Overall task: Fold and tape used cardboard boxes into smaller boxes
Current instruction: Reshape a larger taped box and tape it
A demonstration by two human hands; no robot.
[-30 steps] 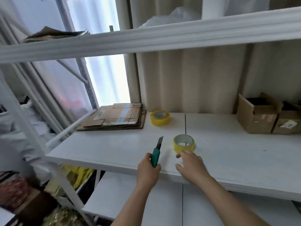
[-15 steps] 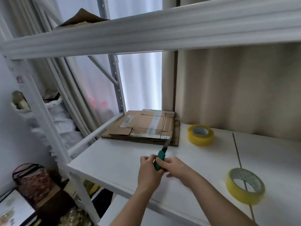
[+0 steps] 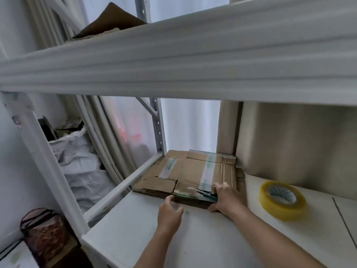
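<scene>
On the white shelf board [image 3: 193, 238], a stack of flattened cardboard boxes [image 3: 193, 171] lies at about twelve o'clock from the hands, pushed into the back left corner beside the metal upright [image 3: 157, 124], likely so the working space in front is left free. The right hand [image 3: 225, 198] rests on the stack's near right corner, fingers laid over the top sheet and thumb down against the front edge, gripping that corner as if to draw the top piece or the whole stack forward. The left hand [image 3: 170, 211] sits just before the near edge, at about nine o'clock from the right hand, fingers loosely curved and fairly narrow; it appears to hold nothing, and whether its tips touch the cardboard I cannot tell. One roll of yellow tape [image 3: 283, 200] lies flat at about three o'clock from the right hand, near enough to reach when the taping comes. Count: one stack of several sheets whose number is unclear, one tape roll, two hands. A single loose piece of cardboard [image 3: 110, 22] sits on the upper shelf [image 3: 212, 55] at eleven o'clock.
</scene>
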